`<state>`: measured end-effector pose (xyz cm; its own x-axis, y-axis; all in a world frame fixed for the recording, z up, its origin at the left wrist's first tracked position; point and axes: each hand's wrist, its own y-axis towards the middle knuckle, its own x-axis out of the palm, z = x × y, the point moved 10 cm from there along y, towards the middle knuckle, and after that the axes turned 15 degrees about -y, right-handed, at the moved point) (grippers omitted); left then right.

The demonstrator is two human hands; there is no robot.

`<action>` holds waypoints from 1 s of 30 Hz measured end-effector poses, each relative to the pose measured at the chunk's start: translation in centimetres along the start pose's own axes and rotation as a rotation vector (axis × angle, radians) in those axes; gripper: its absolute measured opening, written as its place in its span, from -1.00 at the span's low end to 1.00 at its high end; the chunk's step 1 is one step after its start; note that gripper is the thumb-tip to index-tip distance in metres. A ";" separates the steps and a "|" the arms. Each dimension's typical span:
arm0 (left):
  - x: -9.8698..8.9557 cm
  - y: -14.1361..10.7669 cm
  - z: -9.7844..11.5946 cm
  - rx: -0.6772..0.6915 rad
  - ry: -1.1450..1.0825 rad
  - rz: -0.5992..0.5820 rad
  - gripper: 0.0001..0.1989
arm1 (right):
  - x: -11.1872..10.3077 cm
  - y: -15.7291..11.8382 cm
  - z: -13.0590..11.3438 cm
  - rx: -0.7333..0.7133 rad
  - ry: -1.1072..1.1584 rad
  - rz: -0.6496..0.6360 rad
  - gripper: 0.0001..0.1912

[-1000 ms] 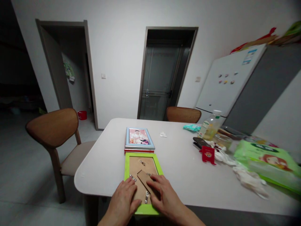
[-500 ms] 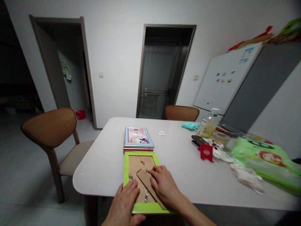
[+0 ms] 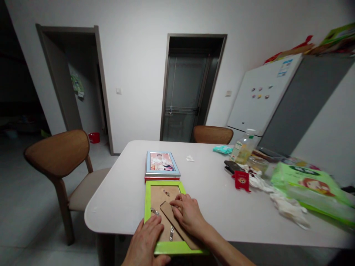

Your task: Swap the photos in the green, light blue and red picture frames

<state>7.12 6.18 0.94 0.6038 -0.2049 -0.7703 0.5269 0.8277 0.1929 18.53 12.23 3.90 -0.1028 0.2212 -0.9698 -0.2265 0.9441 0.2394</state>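
A lime-green picture frame point(image 3: 148, 201) lies back side up on the table, its lower end reaching past the near edge. Its brown backing board point(image 3: 156, 192) carries small metal clips, including an upper clip point(image 3: 166, 193), a left clip point(image 3: 154, 211) and a lower clip point(image 3: 171, 233). A brown stand leg point(image 3: 173, 223) slants across the board. My left hand point(image 3: 146, 236) grips the frame's lower left, fingers flat on top and thumb at the near edge. The curled fingers of my right hand point(image 3: 190, 216) press on a mostly covered metal clip beside the stand leg.
Beyond the green frame lies a stack of picture frames, a light-blue one point(image 3: 162, 163) on top. To the right are a bottle point(image 3: 244, 147), a black wallet-like item point(image 3: 232, 166), a red item point(image 3: 242, 181), crumpled tissue point(image 3: 290, 210) and a green wipes pack point(image 3: 310, 184). Chairs stand around.
The fingers of my right hand have shifted slightly left over the clip, toward the top of the stand leg. My left hand stays on the frame. The camera view has moved a little.
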 end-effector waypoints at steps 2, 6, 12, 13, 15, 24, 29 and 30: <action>-0.1 0.1 0.0 -0.009 -0.007 -0.006 -0.39 | 0.1 0.0 0.2 -0.008 0.044 0.007 -0.73; -0.1 0.3 0.1 -0.041 -0.004 -0.034 -0.41 | 0.0 -0.8 1.5 -0.012 0.173 0.090 -0.73; -0.4 0.2 0.4 -0.050 -0.005 -0.029 -0.41 | 0.3 -1.1 3.2 0.056 0.197 0.129 -0.80; -0.4 0.2 0.3 -0.053 -0.006 -0.032 -0.40 | 0.3 -1.0 3.3 0.062 0.194 0.135 -0.80; -0.4 0.2 0.2 -0.058 -0.006 -0.031 -0.39 | 0.2 -0.9 3.3 0.072 0.186 0.144 -0.81; -0.4 0.1 0.3 -0.006 -0.021 0.021 -0.41 | -0.1 -0.4 1.9 0.000 0.085 0.082 -0.77; -0.3 0.1 0.0 -0.004 -0.021 0.004 -0.40 | 0.2 -0.3 2.3 0.031 0.146 0.107 -0.76; -0.3 0.1 -0.1 -0.005 -0.024 0.003 -0.40 | 0.2 -0.3 2.4 0.035 0.149 0.113 -0.76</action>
<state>6.98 6.39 1.14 0.6197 -0.2148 -0.7549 0.5220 0.8310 0.1921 20.92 12.61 3.51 -0.2690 0.2904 -0.9183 -0.1718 0.9237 0.3425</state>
